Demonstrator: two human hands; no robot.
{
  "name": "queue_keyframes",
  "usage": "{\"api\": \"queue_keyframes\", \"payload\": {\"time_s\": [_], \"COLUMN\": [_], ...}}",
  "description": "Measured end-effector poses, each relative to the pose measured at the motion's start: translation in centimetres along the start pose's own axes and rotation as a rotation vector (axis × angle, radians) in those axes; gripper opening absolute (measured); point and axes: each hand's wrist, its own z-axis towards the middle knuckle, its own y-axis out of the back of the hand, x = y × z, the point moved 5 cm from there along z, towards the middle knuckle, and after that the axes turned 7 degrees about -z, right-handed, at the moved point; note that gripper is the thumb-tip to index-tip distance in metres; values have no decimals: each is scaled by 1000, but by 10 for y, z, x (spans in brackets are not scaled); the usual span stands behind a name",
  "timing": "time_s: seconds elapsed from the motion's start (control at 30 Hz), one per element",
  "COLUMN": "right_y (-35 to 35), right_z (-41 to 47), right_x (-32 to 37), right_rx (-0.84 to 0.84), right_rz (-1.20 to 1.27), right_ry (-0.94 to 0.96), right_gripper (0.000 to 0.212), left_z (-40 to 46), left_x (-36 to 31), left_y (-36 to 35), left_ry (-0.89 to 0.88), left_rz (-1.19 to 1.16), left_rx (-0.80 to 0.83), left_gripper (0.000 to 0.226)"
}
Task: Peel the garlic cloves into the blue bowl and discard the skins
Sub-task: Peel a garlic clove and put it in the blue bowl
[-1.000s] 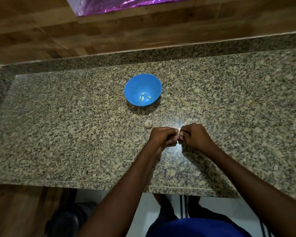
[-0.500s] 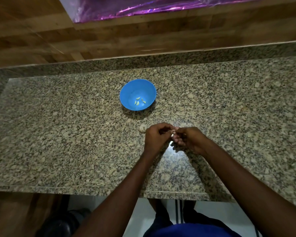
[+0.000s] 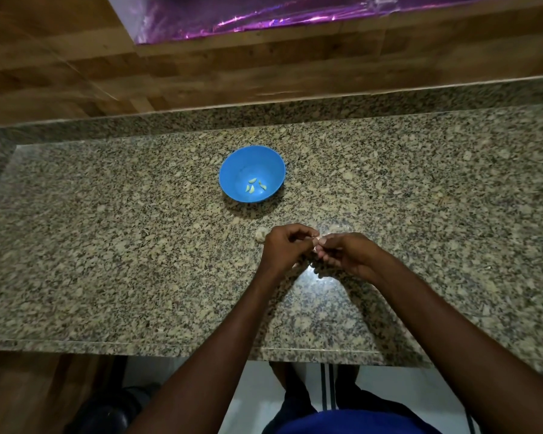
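Both the left hand (image 3: 284, 249) and right hand (image 3: 342, 252) pinch a small garlic clove (image 3: 316, 243), which could slip onto the granite counter (image 3: 107, 245) short of the blue bowl (image 3: 252, 173) at 11 o'clock.

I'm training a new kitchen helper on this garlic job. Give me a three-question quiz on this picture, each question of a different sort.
1. True or false: the blue bowl already holds peeled cloves.
2. Where are the left hand and right hand?
A. inside the bowl
B. fingertips together over the counter, nearer the person than the bowl
C. resting flat and far apart
3. Fill in: a pale garlic piece lies on the counter just to the ____ of the left hand.

Key: 1 true; 2 B; 3 left
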Motion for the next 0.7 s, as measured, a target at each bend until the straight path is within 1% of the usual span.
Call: {"api": "queue_keyframes", "payload": {"time_s": [0.2, 0.43, 0.6, 0.7], "right_y": [-2, -4, -3, -2], "right_z": [-7, -12, -14, -12], "right_x": [3, 2, 4, 4], "right_rx": [48, 64, 40, 49], "right_rz": [94, 102, 66, 52], "right_ry": [-109, -96, -76, -62], "right_gripper": [23, 21, 13, 12], "left_z": [-2, -4, -6, -6], "left_x": [0, -2, 1, -1], "left_y": [-2, -2, -2, -1], "left_ry": [-6, 16, 67, 57], "left_rz": [-13, -68, -92, -96], "left_rx": [53, 57, 55, 43], "left_gripper": [15, 16, 19, 20]}}
